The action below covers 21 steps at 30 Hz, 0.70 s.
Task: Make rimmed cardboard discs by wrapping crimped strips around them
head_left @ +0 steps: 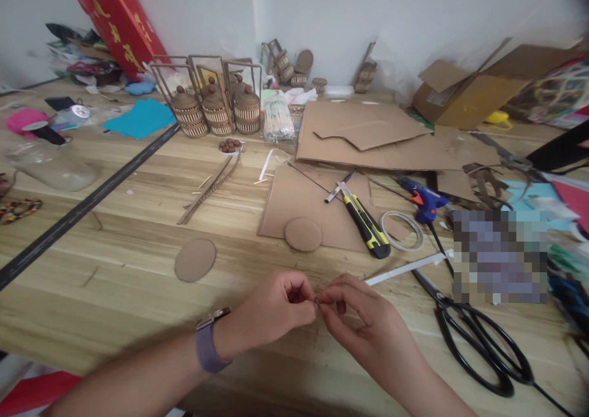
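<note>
My left hand [276, 309] and my right hand [356, 322] meet low over the wooden table [115, 270], fingertips pinched together on one tiny dark piece [316, 302]; what the piece is cannot be told. A purple watch [208, 343] sits on my left wrist. A cardboard oval [195, 259] lies just left of the hands. A round cardboard disc [303, 233] rests on a flat cardboard sheet [294, 202] beyond them.
Black scissors [478, 343] lie at the right. A yellow-black utility knife [365, 222], a tape ring [401, 230] and a blue glue gun [421, 197] sit behind the hands. Three small cardboard baskets [216, 110], cardboard sheets [368, 135] and an open box [473, 92] stand farther back.
</note>
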Each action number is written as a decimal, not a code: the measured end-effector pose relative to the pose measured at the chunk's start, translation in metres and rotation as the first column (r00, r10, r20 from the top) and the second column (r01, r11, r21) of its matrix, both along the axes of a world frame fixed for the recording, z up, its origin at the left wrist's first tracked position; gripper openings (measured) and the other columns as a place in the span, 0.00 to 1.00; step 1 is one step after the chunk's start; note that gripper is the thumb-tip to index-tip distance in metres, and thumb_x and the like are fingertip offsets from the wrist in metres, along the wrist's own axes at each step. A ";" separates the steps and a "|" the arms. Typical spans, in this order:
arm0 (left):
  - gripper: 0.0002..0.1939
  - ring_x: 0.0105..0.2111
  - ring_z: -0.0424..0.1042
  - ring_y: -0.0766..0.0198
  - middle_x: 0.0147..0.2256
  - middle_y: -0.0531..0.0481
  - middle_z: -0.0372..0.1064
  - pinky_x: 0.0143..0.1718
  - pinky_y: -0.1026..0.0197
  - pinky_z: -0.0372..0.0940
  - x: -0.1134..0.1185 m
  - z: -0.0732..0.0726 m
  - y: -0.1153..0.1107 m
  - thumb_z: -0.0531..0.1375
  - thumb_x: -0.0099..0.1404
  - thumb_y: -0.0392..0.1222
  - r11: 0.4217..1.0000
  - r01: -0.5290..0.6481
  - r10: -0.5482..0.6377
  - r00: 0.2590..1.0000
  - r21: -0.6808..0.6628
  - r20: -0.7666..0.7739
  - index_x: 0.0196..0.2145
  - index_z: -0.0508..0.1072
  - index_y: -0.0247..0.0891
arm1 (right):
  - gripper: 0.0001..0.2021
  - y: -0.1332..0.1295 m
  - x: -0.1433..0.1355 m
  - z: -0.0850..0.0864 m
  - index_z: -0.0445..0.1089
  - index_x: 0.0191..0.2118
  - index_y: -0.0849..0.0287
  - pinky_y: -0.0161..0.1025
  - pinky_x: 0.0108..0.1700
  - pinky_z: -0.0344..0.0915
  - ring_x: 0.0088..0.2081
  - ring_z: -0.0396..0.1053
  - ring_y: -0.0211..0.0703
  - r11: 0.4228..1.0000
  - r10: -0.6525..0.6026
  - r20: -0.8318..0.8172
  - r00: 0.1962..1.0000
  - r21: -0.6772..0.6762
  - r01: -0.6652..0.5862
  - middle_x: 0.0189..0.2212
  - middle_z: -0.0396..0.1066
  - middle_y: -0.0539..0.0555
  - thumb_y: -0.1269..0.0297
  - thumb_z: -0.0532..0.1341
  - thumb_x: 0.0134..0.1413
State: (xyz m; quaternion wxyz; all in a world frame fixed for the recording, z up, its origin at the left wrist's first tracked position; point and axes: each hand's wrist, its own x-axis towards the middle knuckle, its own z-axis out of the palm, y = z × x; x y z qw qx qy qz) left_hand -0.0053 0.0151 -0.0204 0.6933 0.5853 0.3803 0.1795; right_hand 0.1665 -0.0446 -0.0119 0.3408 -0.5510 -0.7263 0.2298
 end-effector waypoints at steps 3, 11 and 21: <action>0.03 0.23 0.53 0.71 0.21 0.59 0.56 0.23 0.66 0.48 0.001 0.000 -0.001 0.57 0.51 0.35 1.000 -0.003 0.003 1.000 0.010 -0.003 0.23 0.65 0.37 | 0.08 0.000 0.000 -0.001 0.72 0.31 0.57 0.36 0.32 0.65 0.29 0.69 0.40 1.000 0.003 0.038 0.999 0.026 -0.004 0.26 0.69 0.51 0.74 0.57 0.55; 0.03 0.23 0.52 0.70 0.20 0.59 0.56 0.23 0.66 0.48 0.001 0.000 -0.003 0.57 0.51 0.35 0.999 0.002 -0.001 1.000 0.037 -0.024 0.22 0.65 0.37 | 0.09 0.000 0.001 -0.006 0.72 0.31 0.58 0.35 0.30 0.63 0.29 0.68 0.40 0.997 0.016 0.090 0.996 0.068 -0.022 0.26 0.69 0.52 0.74 0.56 0.56; 0.03 0.23 0.53 0.71 0.20 0.59 0.55 0.23 0.66 0.48 0.000 -0.002 -0.003 0.57 0.51 0.35 0.997 0.035 -0.031 0.998 0.073 -0.053 0.22 0.64 0.37 | 0.10 0.003 0.001 -0.001 0.70 0.27 0.57 0.33 0.27 0.61 0.26 0.66 0.38 0.997 0.013 0.019 1.000 -0.080 -0.012 0.23 0.65 0.49 0.73 0.56 0.55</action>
